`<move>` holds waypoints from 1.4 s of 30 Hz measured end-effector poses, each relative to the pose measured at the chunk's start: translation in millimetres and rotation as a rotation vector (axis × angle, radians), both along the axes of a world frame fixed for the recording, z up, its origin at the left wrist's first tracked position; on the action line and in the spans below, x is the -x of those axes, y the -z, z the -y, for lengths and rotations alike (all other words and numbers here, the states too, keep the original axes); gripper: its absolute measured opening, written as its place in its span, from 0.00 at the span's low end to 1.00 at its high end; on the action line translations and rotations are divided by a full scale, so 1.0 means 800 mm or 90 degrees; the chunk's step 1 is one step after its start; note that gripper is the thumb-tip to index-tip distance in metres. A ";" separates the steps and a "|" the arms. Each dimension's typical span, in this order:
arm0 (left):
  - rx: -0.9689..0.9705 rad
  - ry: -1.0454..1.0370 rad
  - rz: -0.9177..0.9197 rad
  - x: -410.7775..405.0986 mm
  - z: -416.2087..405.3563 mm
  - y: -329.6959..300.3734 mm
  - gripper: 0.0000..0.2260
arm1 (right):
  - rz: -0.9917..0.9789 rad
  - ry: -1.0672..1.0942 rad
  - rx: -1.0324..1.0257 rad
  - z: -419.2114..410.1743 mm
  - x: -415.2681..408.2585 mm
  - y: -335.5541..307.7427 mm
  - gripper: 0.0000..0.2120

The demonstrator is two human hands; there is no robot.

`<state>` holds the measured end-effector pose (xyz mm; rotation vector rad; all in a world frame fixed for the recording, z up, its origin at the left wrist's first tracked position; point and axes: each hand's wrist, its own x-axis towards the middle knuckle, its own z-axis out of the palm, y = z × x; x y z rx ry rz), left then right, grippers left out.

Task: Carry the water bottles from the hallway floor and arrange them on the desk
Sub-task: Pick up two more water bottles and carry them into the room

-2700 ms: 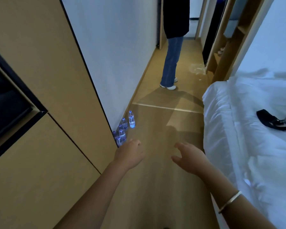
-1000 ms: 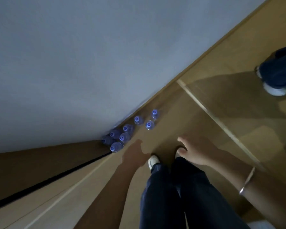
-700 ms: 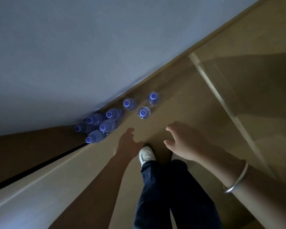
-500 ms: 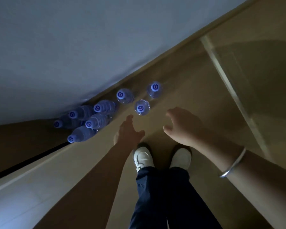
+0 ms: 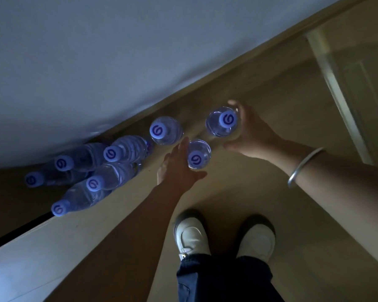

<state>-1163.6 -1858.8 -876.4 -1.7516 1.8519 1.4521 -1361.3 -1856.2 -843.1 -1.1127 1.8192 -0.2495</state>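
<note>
Hallway floor [image 5: 238,199], tan wood, dim light; pale wall [image 5: 118,51] running along its far edge. Eight water bottles stand on the floor by the wall, all clear plastic with blue caps, seen from above. Five bunched in the corner [image 5: 90,171], crowded against one another beside a wooden panel [image 5: 20,253]. One bottle at the wall [image 5: 165,130], standing alone just right of that bunch. One bottle nearer the person [image 5: 198,154], with the left hand [image 5: 177,168] against its left side, fingers reaching forward along it and thumb spread below the cap; whether the grip has closed cannot be told. One bottle furthest right [image 5: 223,124], with the right hand [image 5: 251,131] curled round its far and right sides, thumb coming in beneath it, holding it. Silver bangle [image 5: 303,165] on the right wrist. Two white shoes [image 5: 191,234] under dark trouser legs [image 5: 223,277], planted just behind the hands.
</note>
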 end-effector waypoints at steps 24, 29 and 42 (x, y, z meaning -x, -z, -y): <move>0.029 -0.115 0.055 -0.056 -0.057 -0.127 0.32 | -0.105 -0.358 0.041 -0.052 -0.057 -0.111 0.25; 0.041 -0.185 0.050 -0.092 -0.101 -0.238 0.29 | -0.080 -0.411 0.074 -0.069 -0.087 -0.229 0.29; 0.151 -0.462 0.107 -0.215 -0.251 -0.611 0.23 | -0.066 -0.721 0.225 -0.107 -0.232 -0.578 0.28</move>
